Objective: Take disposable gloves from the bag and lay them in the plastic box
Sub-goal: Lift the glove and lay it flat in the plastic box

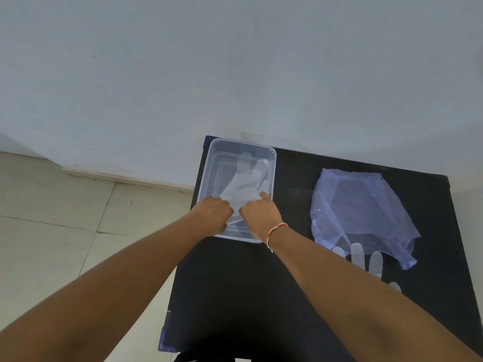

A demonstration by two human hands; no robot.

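Where hands (235,212) press, box (209,173) holds glove (243,184)

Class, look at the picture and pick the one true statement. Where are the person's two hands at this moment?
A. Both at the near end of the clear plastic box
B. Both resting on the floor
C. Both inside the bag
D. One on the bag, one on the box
A: the left hand and right hand sit together at the near end of the plastic box, on the glove lying in it; the bag lies apart to the right.

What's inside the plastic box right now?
A translucent glove lies in the plastic box, fingers toward the far end. Both hands, left hand and right hand, cover its near part, so the cuff area is hidden.
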